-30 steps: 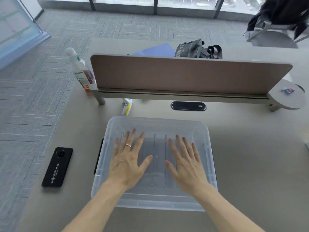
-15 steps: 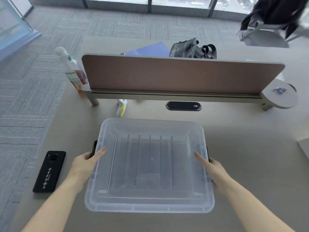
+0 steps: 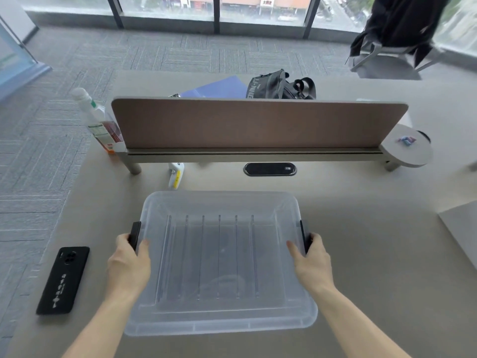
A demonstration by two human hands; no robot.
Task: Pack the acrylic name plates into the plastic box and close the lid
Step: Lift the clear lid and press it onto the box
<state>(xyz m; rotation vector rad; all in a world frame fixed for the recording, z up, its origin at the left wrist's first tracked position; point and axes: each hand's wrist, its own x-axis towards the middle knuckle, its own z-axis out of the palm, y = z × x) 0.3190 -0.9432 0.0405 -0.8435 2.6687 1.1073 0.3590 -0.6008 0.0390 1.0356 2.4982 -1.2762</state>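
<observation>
A clear plastic box (image 3: 219, 324) sits in front of me on the desk with its translucent ribbed lid (image 3: 219, 208) lying on top. Dim dark shapes show through the lid; the name plates cannot be made out. My left hand (image 3: 129, 264) grips the black latch (image 3: 135, 235) on the box's left side, thumb resting on the lid. My right hand (image 3: 311, 262) holds the black latch (image 3: 303, 235) on the right side the same way.
A black phone (image 3: 63, 280) lies left of the box. A brown divider panel (image 3: 258, 122) crosses the desk behind it, with a bottle (image 3: 96, 120), a small white-and-yellow item (image 3: 176, 174) and a cable port (image 3: 269, 169) nearby. A round shelf (image 3: 407, 153) sticks out at right.
Both hands left the top of the lid, where they lay flat, moved out to the box's two sides and closed on the black latches.
</observation>
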